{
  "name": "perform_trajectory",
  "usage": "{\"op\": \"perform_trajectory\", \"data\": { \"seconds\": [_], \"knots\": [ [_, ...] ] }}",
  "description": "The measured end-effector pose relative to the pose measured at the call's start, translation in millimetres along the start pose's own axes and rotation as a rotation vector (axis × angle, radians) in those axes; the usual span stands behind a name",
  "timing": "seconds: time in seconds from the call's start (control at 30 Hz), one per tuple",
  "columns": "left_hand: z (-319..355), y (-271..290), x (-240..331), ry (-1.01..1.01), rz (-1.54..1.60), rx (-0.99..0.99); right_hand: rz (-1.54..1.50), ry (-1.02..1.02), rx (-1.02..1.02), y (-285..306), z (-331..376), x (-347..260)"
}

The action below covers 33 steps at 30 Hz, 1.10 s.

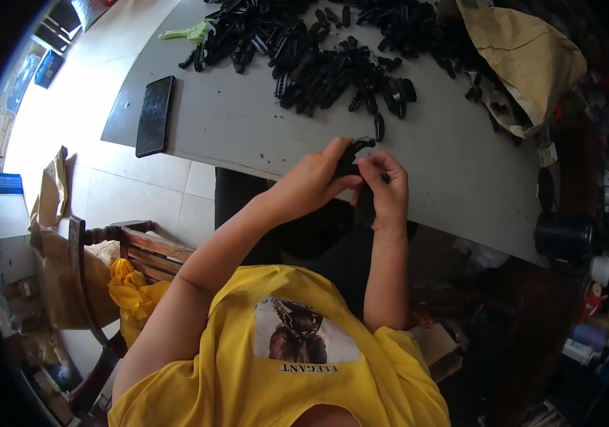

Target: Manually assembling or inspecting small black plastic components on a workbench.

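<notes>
Taking the heap of black clips point(326, 75) as our landmark, we find both hands on its near side, above the front edge of the grey surface point(454, 167). The left hand point(313, 178) is closed around a black clip point(348, 159); the right hand point(387, 193), fingers curled, grips a dark piece point(366, 205). Whether the two pieces are joined we cannot tell. We judge that they are held close together so that the fingers of both hands can work on them, and that the heap lies just beyond for easy reach. The phone point(156, 116), left of the heap, seems set aside to leave room. Counting, we note two hands, one phone, one pale-green tool point(189, 33) touching the heap's left edge, one brown paper bag point(525, 60) to its right, and one clip point(379, 127) at its near fringe; the heaped clips overlap too densely for us to count.
</notes>
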<state>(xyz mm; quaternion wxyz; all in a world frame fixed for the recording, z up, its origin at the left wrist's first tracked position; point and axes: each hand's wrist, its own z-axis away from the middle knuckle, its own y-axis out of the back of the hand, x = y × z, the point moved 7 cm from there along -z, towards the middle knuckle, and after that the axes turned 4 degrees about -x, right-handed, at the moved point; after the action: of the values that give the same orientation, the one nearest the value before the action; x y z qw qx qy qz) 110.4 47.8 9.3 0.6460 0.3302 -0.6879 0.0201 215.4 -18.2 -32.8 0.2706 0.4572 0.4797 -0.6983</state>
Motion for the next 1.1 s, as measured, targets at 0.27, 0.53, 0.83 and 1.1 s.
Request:
{"op": "perform_trajectory", "data": {
  "seconds": [0.27,0.53,0.83,1.1],
  "knots": [
    [10,-1,-2,0.017,-0.113,-0.034,0.217,0.207,0.06,-14,16,-22],
    [14,0,3,-0.008,-0.042,-0.068,0.376,0.273,0.194,-26,31,-37],
    [39,-15,-14,0.11,0.103,-0.234,0.205,-0.05,-0.049,-17,32,4],
    [10,77,-50,0.109,-0.325,0.309,0.627,0.058,-0.16,-9,26,1]
  ]
}}
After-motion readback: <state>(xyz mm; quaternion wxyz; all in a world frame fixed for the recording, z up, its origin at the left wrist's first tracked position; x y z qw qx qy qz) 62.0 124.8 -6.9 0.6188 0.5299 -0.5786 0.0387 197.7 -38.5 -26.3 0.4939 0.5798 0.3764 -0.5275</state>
